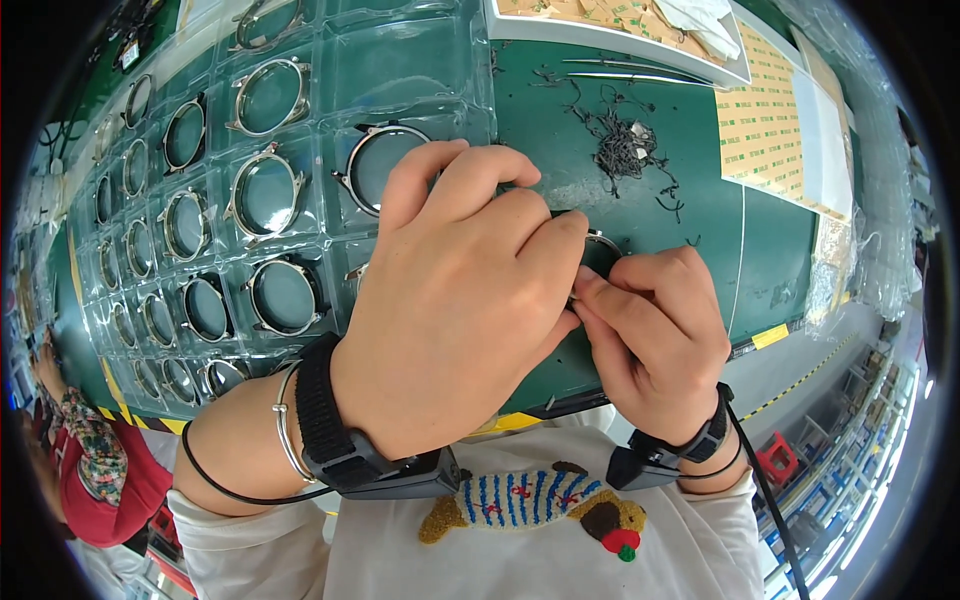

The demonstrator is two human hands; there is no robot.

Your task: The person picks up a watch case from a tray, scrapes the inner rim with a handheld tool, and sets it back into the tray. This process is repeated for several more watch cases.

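Note:
My left hand is curled, back up, over the right edge of a clear plastic tray. Between its index finger and thumb and my right hand is a round dark watch case, only its far rim showing. My right thumb and index finger pinch the case's near right side; anything small between those fingertips is hidden. Just beyond my left knuckles, a black and silver watch case lies in the tray, partly covered. More ring-shaped cases, such as a silver one, fill several tray pockets.
A tangle of thin black strips lies on the green mat. Beyond are metal tweezers and a white box of brown paper pieces. Yellow printed sheets lie right. At far left sits another person in red.

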